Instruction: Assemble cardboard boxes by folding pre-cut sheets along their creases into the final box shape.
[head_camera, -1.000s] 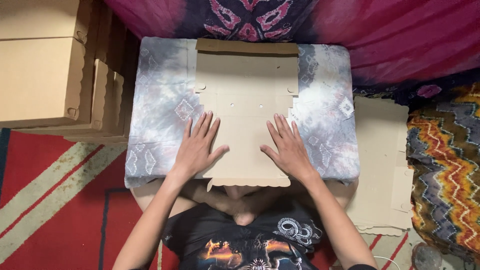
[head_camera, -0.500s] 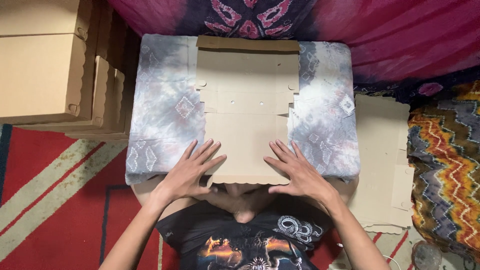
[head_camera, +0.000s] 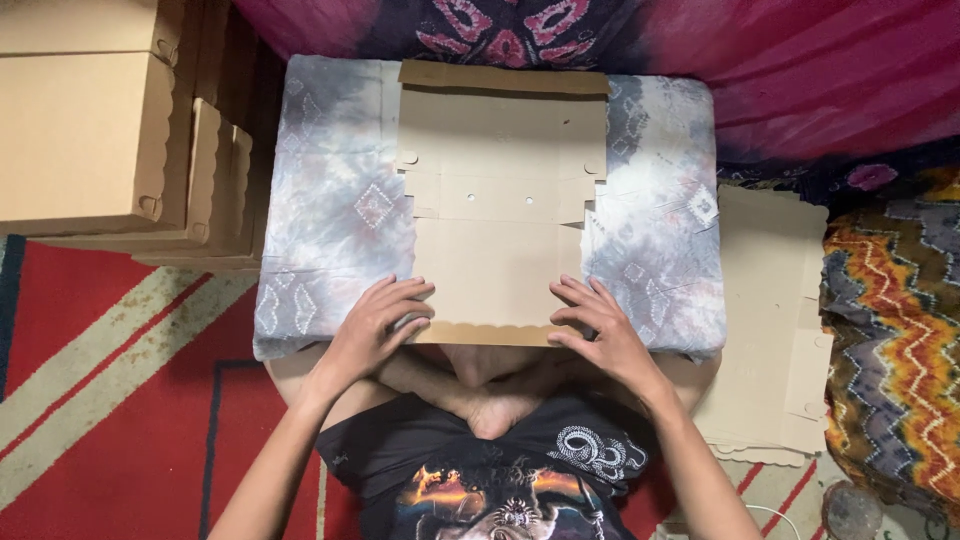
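Note:
A flat brown cardboard box blank (head_camera: 500, 200) lies on a low table covered with a grey patterned cloth (head_camera: 330, 220). My left hand (head_camera: 375, 325) rests at the blank's near left corner, fingers curled onto its scalloped edge. My right hand (head_camera: 600, 330) sits at the near right corner, fingertips on the same edge. Both hands touch the cardboard; whether they grip it is unclear. My crossed legs and dark printed shirt show below the table.
Folded cardboard boxes (head_camera: 90, 130) are stacked at the left. A pile of flat cardboard blanks (head_camera: 770, 330) lies on the floor at the right. A red striped rug (head_camera: 120, 400) is at the lower left, with pink fabric (head_camera: 800, 70) beyond the table.
Both hands have slid back from the middle of the blank to its near edge and their fingers have curled at the corners.

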